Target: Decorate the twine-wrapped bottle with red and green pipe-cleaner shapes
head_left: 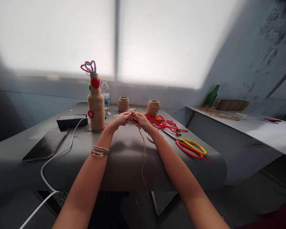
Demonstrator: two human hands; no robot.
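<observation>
Over the middle of the table my left hand (122, 119) and my right hand (142, 121) meet, fingertips pinched together on a strand of brown jute twine (143, 146). Its free end drops from beneath my right hand past the table's front edge. The bit between the fingertips is too small to make out fully. Just behind the hands stand two twine-wrapped jars (123, 104), the right one beside a heap of red fuzzy strips (168, 123). A round lid-like disc (151, 138) lies partly under my right forearm.
On the left stand a twine-wrapped bottle (96, 108), a plastic water bottle (105, 95) and a black box (71, 121). A phone (46, 143) and white cable (71, 140) lie nearby. Scissors (190, 148) lie at right. A side table (259, 133) holds a green bottle (212, 96).
</observation>
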